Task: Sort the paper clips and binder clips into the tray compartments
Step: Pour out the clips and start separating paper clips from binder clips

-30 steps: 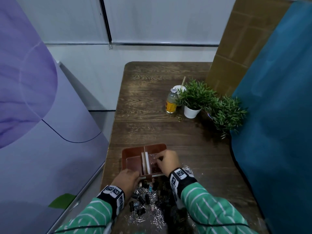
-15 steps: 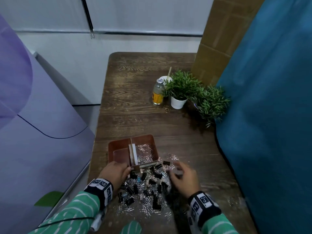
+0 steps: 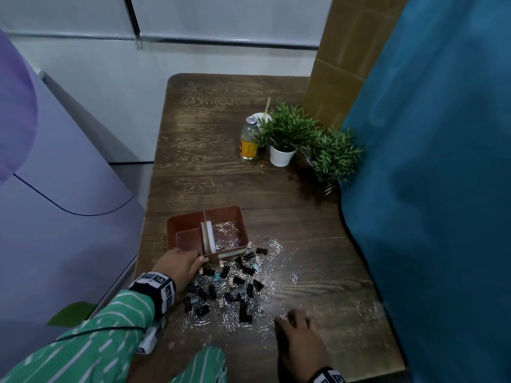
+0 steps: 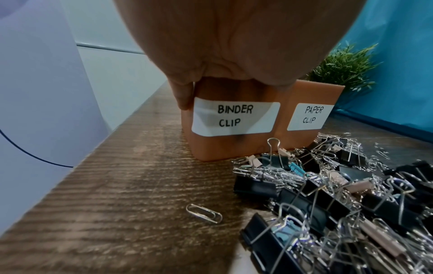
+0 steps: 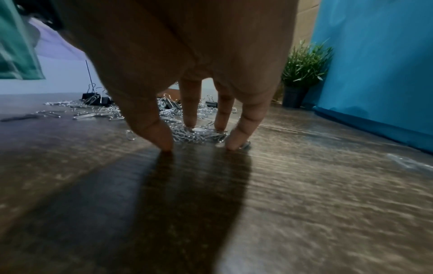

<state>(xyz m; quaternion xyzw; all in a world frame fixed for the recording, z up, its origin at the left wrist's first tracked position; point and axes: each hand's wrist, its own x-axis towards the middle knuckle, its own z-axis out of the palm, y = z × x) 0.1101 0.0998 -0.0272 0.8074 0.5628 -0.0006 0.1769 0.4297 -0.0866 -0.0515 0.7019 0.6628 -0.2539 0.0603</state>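
Silver paper clips (image 5: 199, 134) seemingly caged by right hand's (image 3: 300, 342) fingertips (image 5: 191, 118).

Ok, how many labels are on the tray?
2, both on the near wall of the tray: the BINDER CLIP label just below where the left hand grips, and the PAPER CLIP label to its right. Other walls may hide more.

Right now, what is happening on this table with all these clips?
A person is sorting a mixed pile of clips into a brown tray. The left hand holds the tray's near corner, by the side labelled BINDER CLIP. The right hand has its fingertips down around a small heap of paper clips on the table. Only paper clips lie in the right compartment; most clips are unsorted.
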